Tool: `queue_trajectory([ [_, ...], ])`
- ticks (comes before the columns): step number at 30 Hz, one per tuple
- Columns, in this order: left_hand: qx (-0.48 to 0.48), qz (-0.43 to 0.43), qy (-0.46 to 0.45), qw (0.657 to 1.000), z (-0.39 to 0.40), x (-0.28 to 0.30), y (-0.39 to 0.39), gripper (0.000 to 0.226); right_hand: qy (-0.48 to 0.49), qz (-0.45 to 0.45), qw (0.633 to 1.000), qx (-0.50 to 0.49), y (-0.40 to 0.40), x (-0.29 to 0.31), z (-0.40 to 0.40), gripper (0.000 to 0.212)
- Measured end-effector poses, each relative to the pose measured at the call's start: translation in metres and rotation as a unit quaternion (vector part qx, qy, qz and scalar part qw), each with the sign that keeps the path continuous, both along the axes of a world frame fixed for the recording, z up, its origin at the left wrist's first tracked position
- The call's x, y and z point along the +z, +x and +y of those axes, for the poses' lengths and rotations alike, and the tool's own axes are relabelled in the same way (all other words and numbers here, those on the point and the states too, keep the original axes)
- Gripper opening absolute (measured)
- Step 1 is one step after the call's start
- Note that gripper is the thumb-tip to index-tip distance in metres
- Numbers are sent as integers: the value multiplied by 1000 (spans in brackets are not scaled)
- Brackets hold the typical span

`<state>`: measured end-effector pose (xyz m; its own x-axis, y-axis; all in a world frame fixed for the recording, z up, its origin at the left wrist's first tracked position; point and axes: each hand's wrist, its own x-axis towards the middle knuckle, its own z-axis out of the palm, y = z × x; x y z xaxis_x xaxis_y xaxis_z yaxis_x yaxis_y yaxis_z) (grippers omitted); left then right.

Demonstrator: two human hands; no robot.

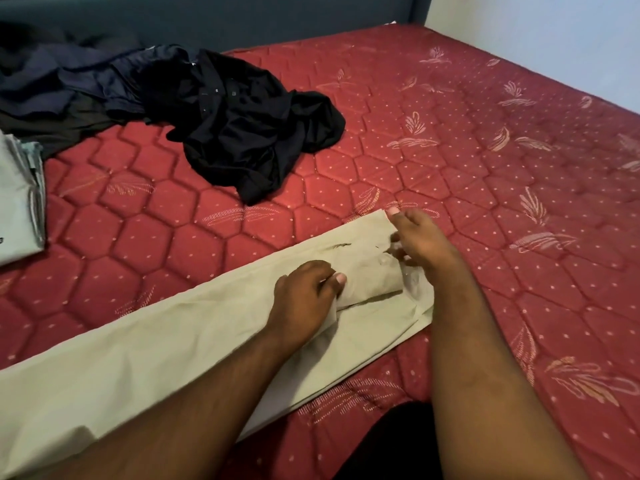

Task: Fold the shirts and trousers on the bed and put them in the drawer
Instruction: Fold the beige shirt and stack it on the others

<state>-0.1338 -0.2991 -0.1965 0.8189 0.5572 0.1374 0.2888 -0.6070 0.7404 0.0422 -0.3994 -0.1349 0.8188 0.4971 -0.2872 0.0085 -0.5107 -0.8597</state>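
Observation:
Beige trousers point(166, 344) lie stretched across the red quilted mattress point(485, 168), running from the lower left to their waist end near the middle. My left hand point(304, 299) sits on the trousers just short of the waist, its fingers curled into a bunched fold of fabric. My right hand point(420, 239) is at the waist end, thumb at the top corner and fingers curled on the cloth. A crumpled black shirt point(242, 129) lies farther back, untouched.
Dark navy and grey clothes point(69, 84) are heaped at the back left against the blue-grey headboard point(277, 15). A folded pale grey garment point(17, 206) lies at the left edge. A light wall point(554, 39) borders the bed's far right side.

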Motion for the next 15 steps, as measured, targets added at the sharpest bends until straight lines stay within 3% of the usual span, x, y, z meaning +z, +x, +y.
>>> queue_trajectory([
  [3, 62, -72, -109, 989, -4, -1, 9, 34, -40, 124, 991, 40, 2, 0, -22, 52],
  [5, 104, -87, -158, 978, -5, -5, 14, 27, -21, 157, 985, 64, 4, -6, -29, 56],
  [9, 38, 13, -26, 999, -8, -24, 20, 20, -27, 165, 980, 110, 6, -12, -31, 67],
  [10, 39, 27, -38, 998, -7, -30, 21, 22, -38, 165, 979, 117, 6, -13, -31, 71],
  [13, 97, -64, -271, 956, -6, -22, 20, 10, -75, 154, 981, 88, 2, -9, -29, 64],
  [15, 98, -108, -366, 919, -5, -16, 21, 7, -80, 153, 983, 61, -1, -8, -24, 63],
])
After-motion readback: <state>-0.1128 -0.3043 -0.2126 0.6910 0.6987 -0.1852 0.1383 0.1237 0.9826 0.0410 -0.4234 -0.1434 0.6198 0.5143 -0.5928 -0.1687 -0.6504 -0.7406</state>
